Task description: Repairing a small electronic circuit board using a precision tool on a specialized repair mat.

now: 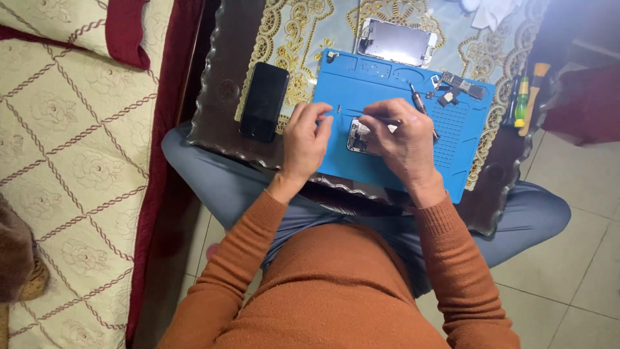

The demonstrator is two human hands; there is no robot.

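An opened phone body [357,137] lies on a blue work mat [381,84] on a small dark table. My right hand [403,139] covers its right part and grips thin tweezers [378,118] that point left over the mat. My left hand [305,132] rests at the mat's left edge with its fingertips curled toward the tweezers' tip; whether it pinches a tiny part is too small to tell.
A black phone [265,100] lies left of the mat. A detached screen [397,42] sits behind it. Small phone parts [458,87] and a screwdriver [421,106] lie at the mat's far right. Green and yellow tools [524,100] sit near the table's right edge. A patterned sofa [71,161] is at left.
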